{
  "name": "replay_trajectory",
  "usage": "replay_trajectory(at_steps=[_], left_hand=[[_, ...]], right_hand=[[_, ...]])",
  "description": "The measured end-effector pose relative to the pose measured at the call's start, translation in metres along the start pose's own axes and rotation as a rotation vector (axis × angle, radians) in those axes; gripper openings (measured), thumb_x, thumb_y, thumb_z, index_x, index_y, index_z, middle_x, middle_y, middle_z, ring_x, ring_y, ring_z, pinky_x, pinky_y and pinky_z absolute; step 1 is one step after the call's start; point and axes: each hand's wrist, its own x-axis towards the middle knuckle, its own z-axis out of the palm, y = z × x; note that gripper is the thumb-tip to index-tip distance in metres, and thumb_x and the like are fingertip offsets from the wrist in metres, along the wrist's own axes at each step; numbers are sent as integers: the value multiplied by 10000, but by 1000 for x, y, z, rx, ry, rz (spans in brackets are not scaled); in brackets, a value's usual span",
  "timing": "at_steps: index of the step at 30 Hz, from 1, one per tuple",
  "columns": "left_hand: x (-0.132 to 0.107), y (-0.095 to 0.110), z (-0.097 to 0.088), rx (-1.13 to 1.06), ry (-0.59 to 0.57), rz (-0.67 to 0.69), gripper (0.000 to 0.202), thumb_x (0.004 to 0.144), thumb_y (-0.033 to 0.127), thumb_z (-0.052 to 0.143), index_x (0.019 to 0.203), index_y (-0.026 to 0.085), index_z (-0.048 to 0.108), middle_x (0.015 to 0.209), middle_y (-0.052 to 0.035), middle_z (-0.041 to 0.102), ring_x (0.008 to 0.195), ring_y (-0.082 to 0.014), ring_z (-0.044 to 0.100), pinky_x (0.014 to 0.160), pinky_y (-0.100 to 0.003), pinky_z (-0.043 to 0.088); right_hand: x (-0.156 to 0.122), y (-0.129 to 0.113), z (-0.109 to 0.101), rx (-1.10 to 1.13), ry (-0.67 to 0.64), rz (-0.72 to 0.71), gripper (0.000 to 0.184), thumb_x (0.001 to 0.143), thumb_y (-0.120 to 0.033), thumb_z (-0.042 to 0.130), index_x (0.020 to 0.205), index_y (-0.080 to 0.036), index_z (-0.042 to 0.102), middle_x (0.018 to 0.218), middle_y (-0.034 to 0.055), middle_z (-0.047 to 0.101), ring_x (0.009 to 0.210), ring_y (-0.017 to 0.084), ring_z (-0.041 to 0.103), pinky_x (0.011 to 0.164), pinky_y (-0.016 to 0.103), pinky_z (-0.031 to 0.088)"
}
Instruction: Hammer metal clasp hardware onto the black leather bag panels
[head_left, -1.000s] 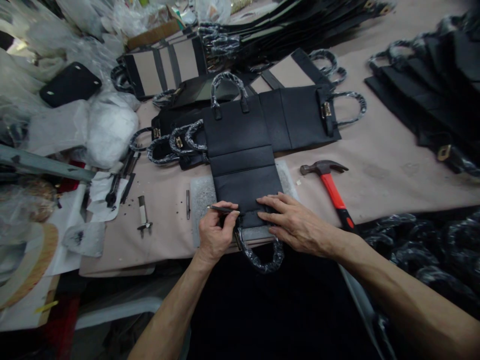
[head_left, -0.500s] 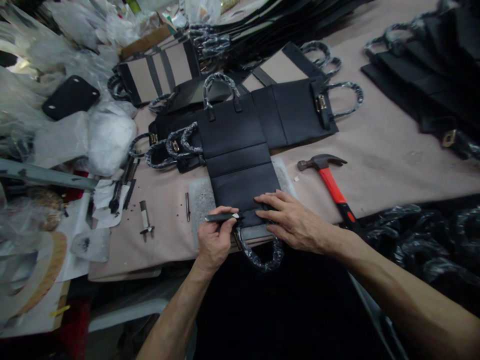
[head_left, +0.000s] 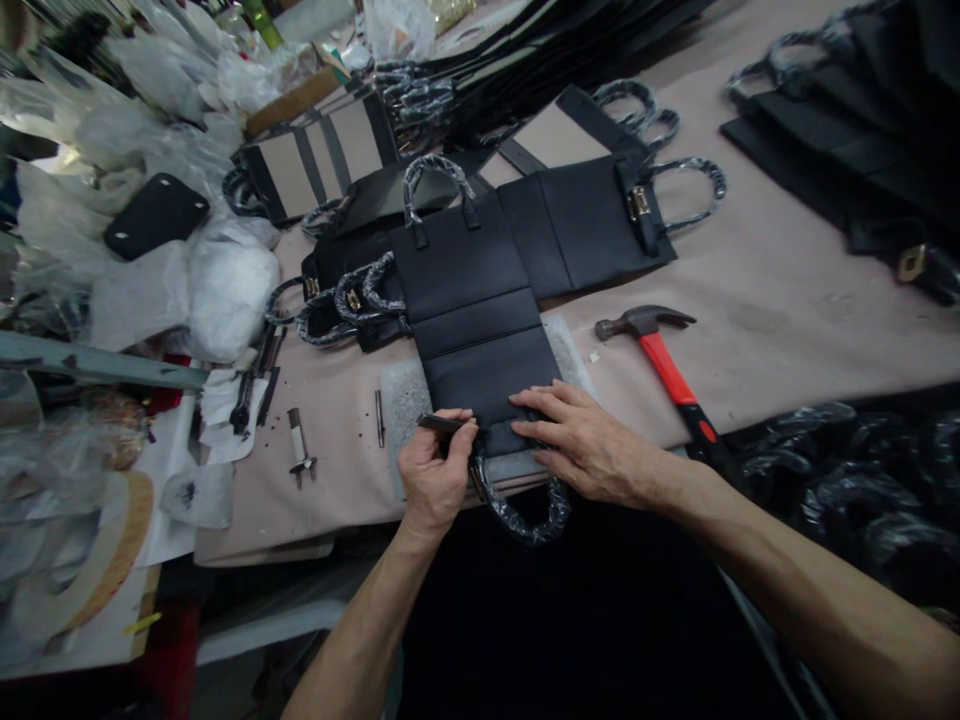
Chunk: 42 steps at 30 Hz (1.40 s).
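Note:
A black leather bag panel [head_left: 480, 305] lies unfolded across a grey stone slab [head_left: 405, 385], a plastic-wrapped handle [head_left: 529, 520] hanging over the table edge near me. My left hand [head_left: 435, 470] pinches a slim dark tool [head_left: 439, 424] at the panel's near left corner. The tool's tip is hidden by my fingers, and its kind is unclear. My right hand [head_left: 581, 440] rests with fingers stretched out on the near right part of the panel. At the far end of the panel stands another wrapped handle [head_left: 439, 170].
A claw hammer [head_left: 667, 375] with a red and black grip lies to the right. A metal punch [head_left: 379, 418] and a metal tool with a crosspiece [head_left: 301, 450] lie left. More bag pieces [head_left: 592, 220] are behind; plastic bags [head_left: 229, 285] crowd the left side.
The dark tool in my left hand has tilted and now shows less of its length, its outer end raised. My right hand stays in place. The view has shifted slightly.

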Motion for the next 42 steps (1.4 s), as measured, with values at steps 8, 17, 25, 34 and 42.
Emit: replay_trajectory(at_steps=[8,17,25,34,42], left_hand=[[-1,-5,-3,-259,-5,-157,336,880,319,754,1151,161,636,1033,-91,795,911,-195,786,869,-310,638],[14,-13,-10,-576,167,-314,450,732,401,888,1009,177,613,912,-40,791,809,-183,782,806,-322,644],[16,-9,-13,-639,132,-414,483,689,416,908,983,168,615,916,-43,780,806,-192,777,728,-307,640],[15,-6,-10,-513,90,-278,418,723,417,883,936,157,635,904,-60,789,732,-165,758,659,-264,631],[10,-1,-10,-194,-75,-48,216,846,312,782,949,175,652,956,-76,795,878,-202,773,847,-334,636]], right_hand=[[-1,1,2,-24,11,-21,392,937,-185,571,1319,-188,664,1504,144,514,1381,331,466,1176,622,367],[-1,1,4,-36,21,-16,393,943,-191,554,1320,-202,663,1507,143,512,1370,333,487,1169,638,374],[-2,3,8,-45,45,-33,403,939,-190,553,1327,-222,660,1503,127,522,1353,333,499,1141,621,413],[-1,0,5,-42,39,-26,403,934,-186,553,1321,-209,664,1498,143,523,1345,334,507,1142,629,410],[-1,-1,4,-28,35,-14,407,935,-197,558,1329,-217,662,1502,150,520,1364,343,490,1153,663,379]])
